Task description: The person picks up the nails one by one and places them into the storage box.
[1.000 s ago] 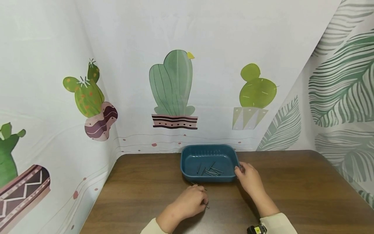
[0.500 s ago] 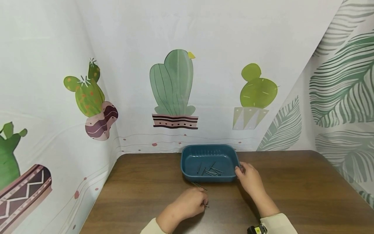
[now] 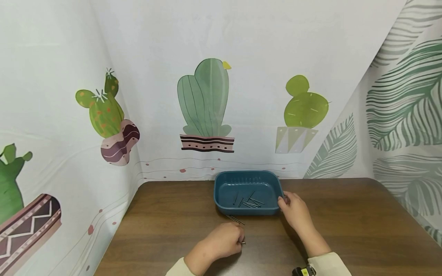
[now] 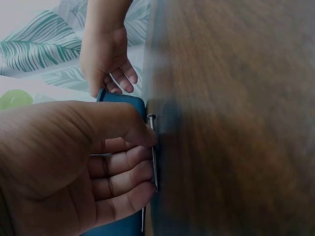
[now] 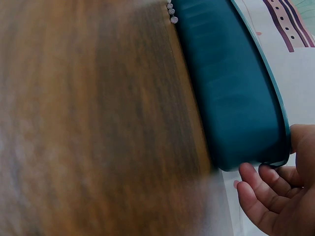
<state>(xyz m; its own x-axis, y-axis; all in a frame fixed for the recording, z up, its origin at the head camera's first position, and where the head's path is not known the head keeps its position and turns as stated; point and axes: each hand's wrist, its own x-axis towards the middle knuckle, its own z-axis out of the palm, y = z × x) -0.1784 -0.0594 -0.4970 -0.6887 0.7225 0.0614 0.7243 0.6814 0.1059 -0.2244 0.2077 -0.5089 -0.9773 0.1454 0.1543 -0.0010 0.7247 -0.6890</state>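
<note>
My left hand (image 3: 224, 239) is low over the table in front of the tray, pinching a steel nail (image 4: 154, 157) between thumb and fingers. The nail's flat head sticks out past the thumb in the left wrist view. Just beyond that hand, a few loose nails (image 3: 236, 219) lie on the table against the tray's near side; their heads show in the right wrist view. My right hand (image 3: 295, 210) grips the right end of a blue-green tray (image 3: 228, 211), thumb on its rim and fingers beneath the edge. Inside the tray lie several nails (image 3: 251, 203).
The brown wooden table (image 3: 165, 214) extends to both sides of the tray. Behind it hangs a white cloth (image 3: 255, 115) printed with cacti, close to the tray's back edge. A black and yellow object (image 3: 304, 271) sits by the right sleeve.
The left hand has drawn back slightly toward the person, uncovering the loose nails by the tray. Less of the pinched nail sticks out. The right hand and tray stay put.
</note>
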